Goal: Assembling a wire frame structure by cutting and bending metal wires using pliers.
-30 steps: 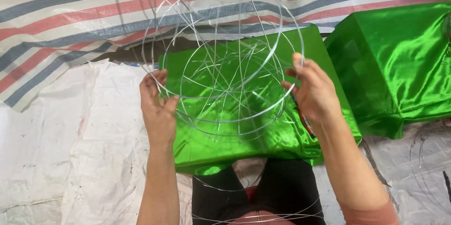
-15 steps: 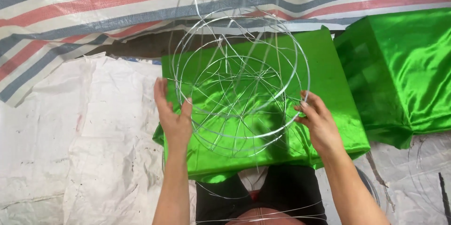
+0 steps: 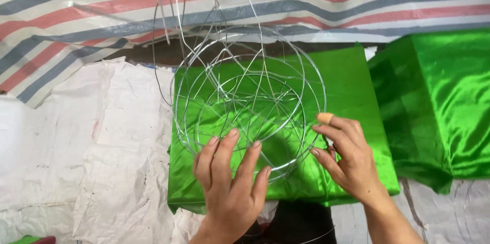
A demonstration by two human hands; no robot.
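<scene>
1. The wire frame [image 3: 250,101] with its crossing spokes blocked passage at 12 o'clock from both hands.
2. A second green fabric stack [image 3: 439,101] stood at 3 o'clock.
3. White sacking [image 3: 76,147] at 9 o'clock lay open.
</scene>
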